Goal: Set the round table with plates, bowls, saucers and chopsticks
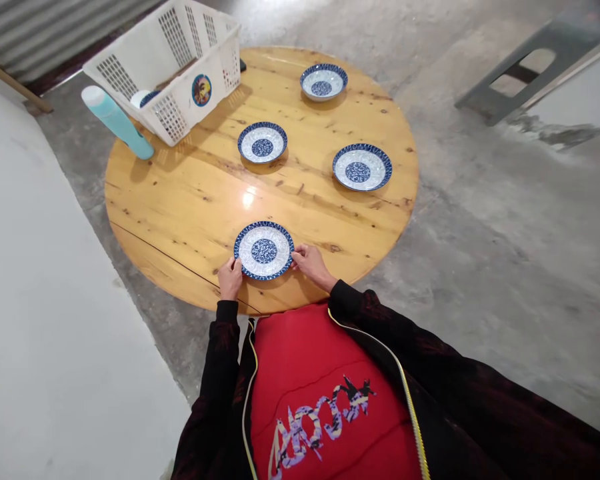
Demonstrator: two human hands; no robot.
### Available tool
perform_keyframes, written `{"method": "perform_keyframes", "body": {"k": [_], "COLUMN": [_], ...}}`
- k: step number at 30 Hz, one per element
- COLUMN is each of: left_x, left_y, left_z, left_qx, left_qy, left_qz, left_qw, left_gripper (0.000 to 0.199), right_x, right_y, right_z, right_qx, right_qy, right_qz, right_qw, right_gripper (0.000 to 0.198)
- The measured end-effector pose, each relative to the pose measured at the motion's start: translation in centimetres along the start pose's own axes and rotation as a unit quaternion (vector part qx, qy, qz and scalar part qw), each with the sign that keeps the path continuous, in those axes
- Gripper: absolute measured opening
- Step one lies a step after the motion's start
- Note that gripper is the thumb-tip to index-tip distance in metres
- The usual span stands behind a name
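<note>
A blue-and-white patterned plate (264, 251) is at the near side of the round wooden table (190, 200), close to my body. My left hand (231, 277) grips its left rim, fingers closed on the edge. On the opposite rim, my right hand (310, 264) pinches the plate between thumb and fingers. Beyond it are three more dishes in the same pattern: one dish (263, 143) near the middle, another dish (362, 167) to the right, and a third dish (323, 82) towards the far edge.
A white plastic basket (180, 100) stands at the far left of the table, with dishware partly visible inside. Beside it is a light-blue bottle (117, 122). A grey stool (530, 67) is on the floor at right. A white wall (55, 300) runs along the left.
</note>
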State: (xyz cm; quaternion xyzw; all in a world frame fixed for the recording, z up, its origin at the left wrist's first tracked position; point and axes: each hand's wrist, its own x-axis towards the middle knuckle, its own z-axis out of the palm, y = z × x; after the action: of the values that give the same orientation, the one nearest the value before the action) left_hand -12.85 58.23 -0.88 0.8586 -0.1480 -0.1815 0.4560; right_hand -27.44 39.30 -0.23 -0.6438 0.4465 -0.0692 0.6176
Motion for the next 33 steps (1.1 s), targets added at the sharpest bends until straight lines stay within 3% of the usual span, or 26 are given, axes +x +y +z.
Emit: {"method": "perform_keyframes", "body": {"k": [9,14,20,26,33], "left_x": [-0.6,-1.7,-3.6,-4.3,-2.9], "left_y": [0.2,-0.7,-2.8,-2.9,-2.2], "left_z": [-0.3,-2.3,-3.8,-2.7,-0.6], "left_qx": [-0.094,-0.174,-0.206,-0.211,-0.177], "left_qy": [-0.026,0.031,0.081,0.041,-0.033], "left_qz": [-0.071,-0.126,-0.139,-0.134,-0.1], "left_qw": [0.993,0.976,0.965,0.967,0.978], "left_gripper": [0.029,0.028,0.034,0.036,0.036], "right_x": [-0.3,-0.7,-1.8,-2.6,-2.7], "right_y": [-0.2,0.3,1.6,2.1,0.8], "right_z": [-0.4,-2.2,-3.4,-2.1,-0.3], "right_qx": [0.02,0.064,0.07,0.07,0.042], "right_qy": [-0.014,0.022,0.044,0.041,0.017], "right_qz": [0.001,0.016,0.043,0.043,0.014], "right_qw": [1.0,0.998,0.996,0.996,0.999], "right_gripper": [0.015,0.015,0.016,0.014,0.021]}}
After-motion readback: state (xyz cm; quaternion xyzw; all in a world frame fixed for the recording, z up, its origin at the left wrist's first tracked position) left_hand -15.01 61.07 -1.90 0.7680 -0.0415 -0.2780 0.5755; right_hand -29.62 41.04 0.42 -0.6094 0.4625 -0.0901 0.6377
